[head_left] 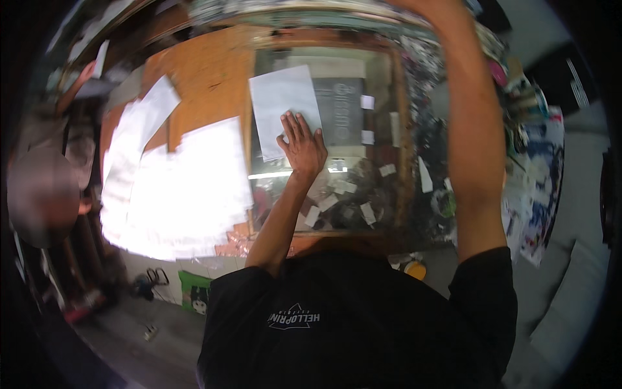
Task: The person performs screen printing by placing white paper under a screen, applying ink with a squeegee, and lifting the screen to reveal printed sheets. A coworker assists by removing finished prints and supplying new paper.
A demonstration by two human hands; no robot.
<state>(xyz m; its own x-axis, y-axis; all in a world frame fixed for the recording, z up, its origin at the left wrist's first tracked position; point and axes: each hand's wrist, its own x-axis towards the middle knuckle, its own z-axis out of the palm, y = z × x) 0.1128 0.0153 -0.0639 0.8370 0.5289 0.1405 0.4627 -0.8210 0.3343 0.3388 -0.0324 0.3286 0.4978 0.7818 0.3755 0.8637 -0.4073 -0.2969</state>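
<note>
My left hand (303, 148) lies on a white paper sheet (283, 97), fingers stretched and slightly spread over its lower right part. The sheet rests a little tilted on a glass panel (272, 214) in a wooden frame. Beside it, under or on the glass, is a dark grey rectangle (348, 110) with faint lettering. My right arm reaches far forward across the right side. Only part of my right hand (414, 3) shows at the top edge; its fingers are cut off from view.
A big, overexposed heap of white sheets (188, 194) covers the wooden tabletop (207, 71) on the left. Small paper scraps (329, 201) are scattered over the glass. Cups and jars (528, 107) stand at the right. Another person (45, 198) is at the far left, and a hand (81, 78) there holds paper.
</note>
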